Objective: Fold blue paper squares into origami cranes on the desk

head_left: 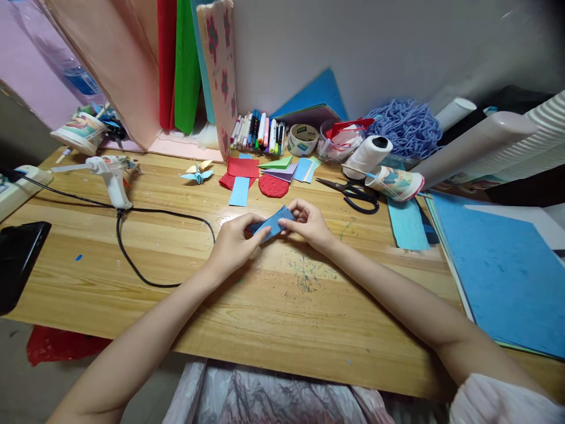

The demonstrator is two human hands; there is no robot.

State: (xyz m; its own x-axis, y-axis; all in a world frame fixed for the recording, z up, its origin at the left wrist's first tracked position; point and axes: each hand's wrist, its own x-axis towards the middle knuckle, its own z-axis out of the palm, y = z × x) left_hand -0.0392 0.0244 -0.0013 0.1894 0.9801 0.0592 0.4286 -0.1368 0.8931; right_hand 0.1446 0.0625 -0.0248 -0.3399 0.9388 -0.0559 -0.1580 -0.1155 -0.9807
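A small folded piece of blue paper point(274, 225) is held just above the middle of the table, tilted up to the right. My left hand point(233, 240) pinches its left end, thumb on top and fingers behind. At its right end, my right hand point(308, 225) grips it between thumb and fingers. Beyond the hands lie red paper pieces with a light blue strip point(239, 191), a red textured disc point(273, 185), and small green, purple and blue sheets. Folded paper cranes point(197, 172) sit to their left.
A white glue gun point(110, 179) and its black cable lie left. Black scissors point(353, 193), a thread spool point(368, 156) and a paper cup point(395, 182) are at right. Blue sheets point(507, 271) cover the right edge; markers point(258, 134) stand at the back.
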